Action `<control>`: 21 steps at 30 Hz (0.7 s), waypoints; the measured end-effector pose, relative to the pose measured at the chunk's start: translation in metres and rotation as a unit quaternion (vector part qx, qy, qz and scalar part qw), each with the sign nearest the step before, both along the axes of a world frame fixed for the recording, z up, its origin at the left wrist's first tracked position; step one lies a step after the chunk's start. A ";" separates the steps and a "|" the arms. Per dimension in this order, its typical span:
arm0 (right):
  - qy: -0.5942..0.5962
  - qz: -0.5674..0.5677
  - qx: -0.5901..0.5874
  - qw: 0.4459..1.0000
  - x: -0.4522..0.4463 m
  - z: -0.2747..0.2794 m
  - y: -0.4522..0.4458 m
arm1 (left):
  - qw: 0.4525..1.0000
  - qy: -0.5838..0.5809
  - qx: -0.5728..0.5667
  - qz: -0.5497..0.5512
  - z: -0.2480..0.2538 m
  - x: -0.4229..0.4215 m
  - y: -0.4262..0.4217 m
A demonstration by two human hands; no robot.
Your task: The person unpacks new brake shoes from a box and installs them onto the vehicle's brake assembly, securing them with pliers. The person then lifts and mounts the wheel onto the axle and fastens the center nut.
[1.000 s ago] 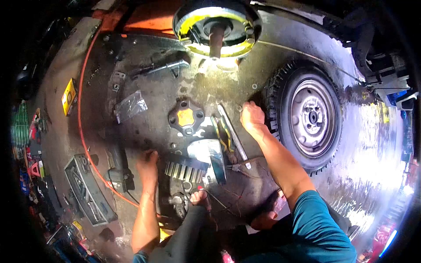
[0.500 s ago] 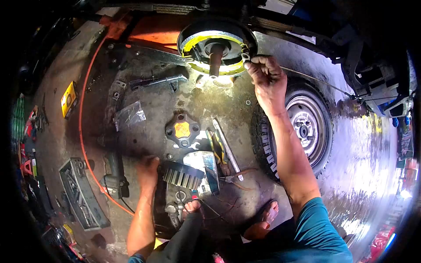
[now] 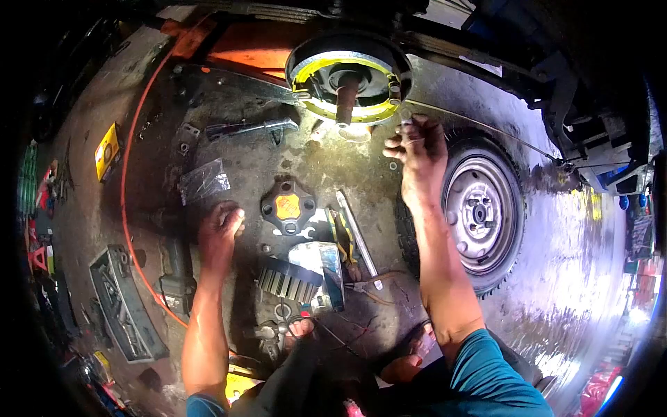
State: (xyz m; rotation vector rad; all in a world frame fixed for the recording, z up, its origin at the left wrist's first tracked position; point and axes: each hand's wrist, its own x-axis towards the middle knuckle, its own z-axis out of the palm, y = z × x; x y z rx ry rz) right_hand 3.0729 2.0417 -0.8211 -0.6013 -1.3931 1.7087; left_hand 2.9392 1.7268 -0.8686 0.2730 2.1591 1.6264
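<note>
My right hand [image 3: 420, 149] is raised beside the brake assembly [image 3: 347, 76], its fingers pinched on a small metal ring [image 3: 406, 117]. A bare shaft [image 3: 347, 101] sticks out of the middle of that assembly, inside yellow-lit brake shoes. Over the floor at the left, my left hand [image 3: 222, 224] has its fingers curled together; whether anything is in them is too small to tell. To its right lie a black hub cap with an orange centre [image 3: 287, 207], a ribbed dark metal part [image 3: 289, 279], yellow-handled pliers [image 3: 342, 236] and a metal bar [image 3: 358, 240].
A wheel with its tyre [image 3: 481, 212] lies at the right. On the left are a grey tool tray [image 3: 127, 306], a red hose [image 3: 126, 201], a yellow box [image 3: 108, 151], a plastic bag [image 3: 205, 181] and a power tool [image 3: 178, 278]. Vehicle parts overhang the top.
My right hand rose from the floor to the brake assembly with the ring, then drew slightly down and away. My left hand has moved up and left, away from the ribbed part.
</note>
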 end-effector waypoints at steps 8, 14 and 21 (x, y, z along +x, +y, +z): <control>-0.069 -0.001 -0.052 0.996 -0.008 0.004 -0.016 | 0.998 -0.069 -0.007 0.006 -0.025 0.008 -0.002; -0.081 0.003 -0.081 0.993 -0.010 0.020 -0.017 | 0.995 -0.091 0.000 0.034 -0.037 0.012 -0.010; -0.081 0.031 -0.104 0.991 -0.007 0.030 -0.019 | 0.996 -0.079 -0.039 0.033 -0.054 0.015 -0.021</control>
